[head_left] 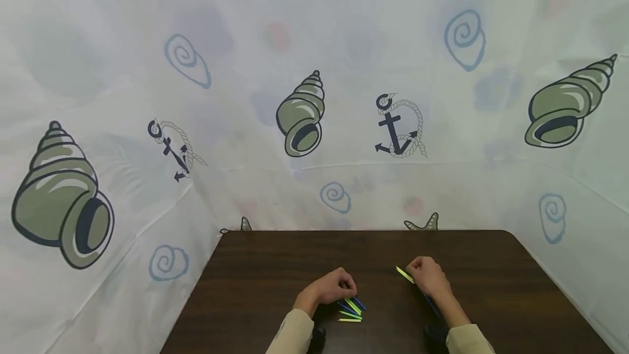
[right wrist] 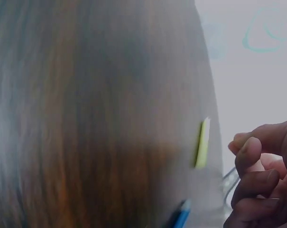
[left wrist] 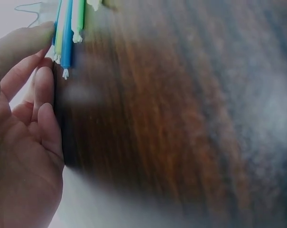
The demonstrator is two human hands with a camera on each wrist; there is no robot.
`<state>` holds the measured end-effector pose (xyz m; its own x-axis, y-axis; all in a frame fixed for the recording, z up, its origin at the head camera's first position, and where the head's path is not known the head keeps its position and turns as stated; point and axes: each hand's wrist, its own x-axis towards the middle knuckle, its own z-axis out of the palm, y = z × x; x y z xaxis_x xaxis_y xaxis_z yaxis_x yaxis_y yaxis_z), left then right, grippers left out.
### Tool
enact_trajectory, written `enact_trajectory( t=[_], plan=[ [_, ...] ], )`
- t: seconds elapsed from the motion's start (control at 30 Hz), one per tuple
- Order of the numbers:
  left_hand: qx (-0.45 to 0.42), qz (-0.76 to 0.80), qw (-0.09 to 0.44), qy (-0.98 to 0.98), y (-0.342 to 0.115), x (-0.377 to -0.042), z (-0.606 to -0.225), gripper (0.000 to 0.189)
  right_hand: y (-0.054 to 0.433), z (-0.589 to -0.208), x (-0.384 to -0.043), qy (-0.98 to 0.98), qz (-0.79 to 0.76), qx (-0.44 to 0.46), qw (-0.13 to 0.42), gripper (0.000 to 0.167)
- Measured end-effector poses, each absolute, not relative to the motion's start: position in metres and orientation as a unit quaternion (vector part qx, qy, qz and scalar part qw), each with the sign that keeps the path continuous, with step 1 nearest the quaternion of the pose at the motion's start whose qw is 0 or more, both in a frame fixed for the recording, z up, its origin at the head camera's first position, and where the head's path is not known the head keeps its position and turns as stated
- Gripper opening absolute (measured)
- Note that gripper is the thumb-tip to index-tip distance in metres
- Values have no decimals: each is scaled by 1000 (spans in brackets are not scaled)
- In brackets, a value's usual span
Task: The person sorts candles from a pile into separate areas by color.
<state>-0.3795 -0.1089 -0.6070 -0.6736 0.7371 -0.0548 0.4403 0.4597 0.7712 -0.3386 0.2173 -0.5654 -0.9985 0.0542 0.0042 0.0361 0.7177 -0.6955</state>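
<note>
Thin candles (head_left: 351, 314) in blue, green and yellow lie bunched on the table under my left hand (head_left: 328, 288). Its thumb and index fingertips are right at the upper end of the bunch. In the left wrist view the thumb tip reaches the edge of a blue candle (left wrist: 66, 38) with a white wick; I cannot tell if it pinches one. My right hand (head_left: 431, 277), fingers curled and thumb near the index tip, holds nothing visible. A yellow candle (right wrist: 202, 142) lies just beside it, apart from the fingers. A blue candle (right wrist: 182, 214) lies nearer the wrist.
The dark brown wooden table (head_left: 275, 255) ends at a straight back edge with rounded corners. Behind and beside it hangs a pale cloth (head_left: 236, 97) printed with shells and anchors. A dark wrist device (head_left: 318, 338) shows by the left sleeve.
</note>
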Motion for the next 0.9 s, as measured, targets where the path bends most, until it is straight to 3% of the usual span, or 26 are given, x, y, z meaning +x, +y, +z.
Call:
enact_trajectory(
  t=[0.23,0.53,0.9],
  plan=[
    [317,401,193,837,-114,-381,-625,13,187,-565,-326,-909,414,17,46,14],
    [242,395,182,868,-104,-341,-584,11,150,-577,-313,-887,430,163,-44,11],
    [230,392,159,877,-104,-344,-584,13,130,-573,-309,-912,375,143,-85,14]
  ],
)
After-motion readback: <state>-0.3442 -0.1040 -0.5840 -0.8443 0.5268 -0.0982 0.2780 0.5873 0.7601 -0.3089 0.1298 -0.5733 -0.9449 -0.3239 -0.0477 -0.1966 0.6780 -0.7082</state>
